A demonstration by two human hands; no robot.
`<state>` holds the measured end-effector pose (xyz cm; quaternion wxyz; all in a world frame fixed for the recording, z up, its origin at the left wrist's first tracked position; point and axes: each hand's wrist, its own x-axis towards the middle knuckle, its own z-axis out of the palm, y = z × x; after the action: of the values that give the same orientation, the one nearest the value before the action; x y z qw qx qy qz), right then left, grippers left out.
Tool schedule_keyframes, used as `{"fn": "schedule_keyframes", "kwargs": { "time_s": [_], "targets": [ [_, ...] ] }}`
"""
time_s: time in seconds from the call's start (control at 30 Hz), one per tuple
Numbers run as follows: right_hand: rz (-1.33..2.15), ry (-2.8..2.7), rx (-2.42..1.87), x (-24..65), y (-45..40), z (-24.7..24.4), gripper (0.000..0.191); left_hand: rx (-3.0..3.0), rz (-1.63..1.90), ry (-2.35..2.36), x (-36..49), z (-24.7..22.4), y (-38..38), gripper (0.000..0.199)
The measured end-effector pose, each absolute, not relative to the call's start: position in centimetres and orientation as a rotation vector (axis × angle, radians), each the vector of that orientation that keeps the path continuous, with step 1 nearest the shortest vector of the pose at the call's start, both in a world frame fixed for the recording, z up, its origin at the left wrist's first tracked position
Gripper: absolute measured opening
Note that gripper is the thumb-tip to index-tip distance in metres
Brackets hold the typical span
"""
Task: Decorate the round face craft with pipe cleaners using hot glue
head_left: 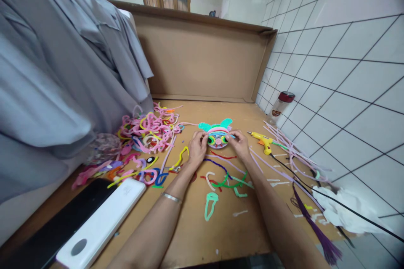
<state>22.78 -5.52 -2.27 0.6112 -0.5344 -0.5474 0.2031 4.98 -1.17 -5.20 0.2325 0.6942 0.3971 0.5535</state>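
Note:
A small round craft face (217,142) made of pipe cleaners, with green ears, a pink band and yellow-green eyes, is held over the table between my hands. My left hand (198,147) is closed on its left edge. A light blue pipe cleaner (217,133) runs across the upper part of the face. Its right end is pinched in the fingers of my right hand (239,143). Whether the light blue strip is fixed to the face I cannot tell. Below the hands lie a dark blue pipe cleaner (217,163), green pieces (232,185) and a mint green loop (211,208).
A tangled heap of pipe cleaners (151,128) lies left, near a white power bank (104,222). To the right are a yellow glue gun (263,141) with a black cord, pale purple pipe cleaners (290,151), a bottle (280,107), a purple tassel (311,222) and white tissue (341,208).

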Motion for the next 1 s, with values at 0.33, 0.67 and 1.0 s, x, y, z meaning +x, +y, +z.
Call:
{"fn": "schedule_keyframes", "kwargs": {
  "time_s": [0.33,0.67,1.0],
  "targets": [
    [0.511,-1.220,-1.208,22.8,-5.8,-1.8,0.018,1.802,1.497,1.084,4.9,-5.3,-1.3,0.022],
    [0.456,-1.248,-1.226,23.0,-6.2,-1.3,0.020,1.813,1.508,1.093,4.9,-4.8,-1.7,0.023],
    [0.277,-1.268,-1.280,23.1,-6.4,-2.3,0.019,1.835,1.504,1.092,5.0,-4.5,-1.8,0.026]
  ]
}}
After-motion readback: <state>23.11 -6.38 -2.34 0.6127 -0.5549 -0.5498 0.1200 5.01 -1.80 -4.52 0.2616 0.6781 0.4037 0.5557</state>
